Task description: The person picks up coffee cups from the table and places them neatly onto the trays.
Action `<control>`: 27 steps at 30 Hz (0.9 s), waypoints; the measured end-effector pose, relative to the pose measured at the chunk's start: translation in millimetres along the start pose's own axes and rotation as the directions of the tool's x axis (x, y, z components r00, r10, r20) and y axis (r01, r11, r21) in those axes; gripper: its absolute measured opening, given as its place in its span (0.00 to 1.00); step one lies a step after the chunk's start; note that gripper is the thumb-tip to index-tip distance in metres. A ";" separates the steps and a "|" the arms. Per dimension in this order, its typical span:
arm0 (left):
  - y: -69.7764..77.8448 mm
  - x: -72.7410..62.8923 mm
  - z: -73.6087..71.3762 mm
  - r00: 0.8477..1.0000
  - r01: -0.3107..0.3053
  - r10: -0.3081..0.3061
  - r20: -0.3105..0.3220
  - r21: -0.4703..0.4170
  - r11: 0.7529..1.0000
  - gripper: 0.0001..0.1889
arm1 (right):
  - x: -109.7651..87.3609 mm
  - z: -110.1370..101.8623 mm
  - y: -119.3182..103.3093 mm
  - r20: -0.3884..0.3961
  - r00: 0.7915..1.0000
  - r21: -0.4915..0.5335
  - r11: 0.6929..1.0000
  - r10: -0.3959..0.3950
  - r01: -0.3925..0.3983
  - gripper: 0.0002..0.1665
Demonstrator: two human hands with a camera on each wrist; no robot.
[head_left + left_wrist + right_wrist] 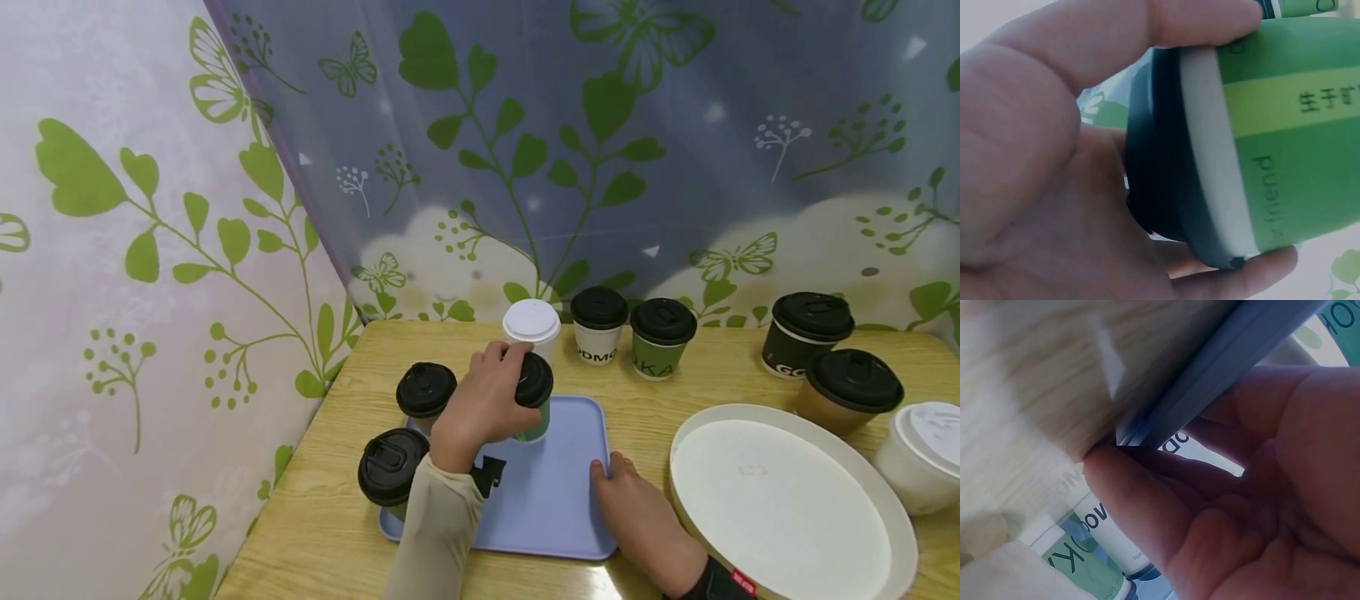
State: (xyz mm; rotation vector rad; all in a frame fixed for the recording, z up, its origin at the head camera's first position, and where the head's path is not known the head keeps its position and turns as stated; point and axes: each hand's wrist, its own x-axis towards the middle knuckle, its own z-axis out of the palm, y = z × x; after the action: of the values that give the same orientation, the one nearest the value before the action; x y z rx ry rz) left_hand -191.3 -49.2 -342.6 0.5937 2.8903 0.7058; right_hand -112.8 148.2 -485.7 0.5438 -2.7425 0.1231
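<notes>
My left hand (483, 400) grips a green paper cup (536, 423) by its black lid from above, over the back part of a blue tray (540, 512). In the left wrist view the thumb and fingers lie on opposite sides of the lid (1166, 144) and the cup's upper wall. With thumb and fingers, my right hand (637, 521) holds the tray's right edge; the right wrist view shows the tray rim (1210, 375) between them. Two more black-lidded cups, a back one (426, 389) and a front one (393, 467), stand along the tray's left side.
Behind the tray stand a white-lidded cup (532, 325), a black-lidded white cup (597, 333) and another green cup (660, 354). To the right lies a round white tray (780, 492), with a black cup (795, 354), a brown cup (828, 412) and a white cup (918, 467) around it.
</notes>
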 end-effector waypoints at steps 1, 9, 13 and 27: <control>-0.5 0.0 0.0 1.000 0.009 -0.009 0.008 0.008 1.000 0.43 | 0.0 0.4 0.0 -0.008 1.000 -0.001 1.000 -0.001 0.001 0.15; -5.2 -0.2 1.4 0.998 0.041 -0.044 0.041 0.055 0.998 0.42 | -1.3 4.1 -0.6 -0.072 0.997 -0.016 1.000 -0.007 0.006 0.14; -7.1 0.5 2.2 0.998 0.044 -0.047 0.040 0.073 0.996 0.42 | -1.9 2.8 -0.9 -0.071 0.997 -0.015 1.000 -0.006 0.005 0.14; -10.0 1.7 3.3 0.995 0.065 -0.071 0.069 0.082 0.995 0.42 | -0.2 -2.6 0.2 0.009 1.000 0.000 1.000 -0.004 0.004 0.15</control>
State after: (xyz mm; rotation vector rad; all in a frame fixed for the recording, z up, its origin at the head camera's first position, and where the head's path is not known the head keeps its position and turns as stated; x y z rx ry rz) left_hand -195.7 -55.3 -350.1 0.5156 2.8678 0.5509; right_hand -111.9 148.8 -483.4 0.5516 -2.7499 0.1198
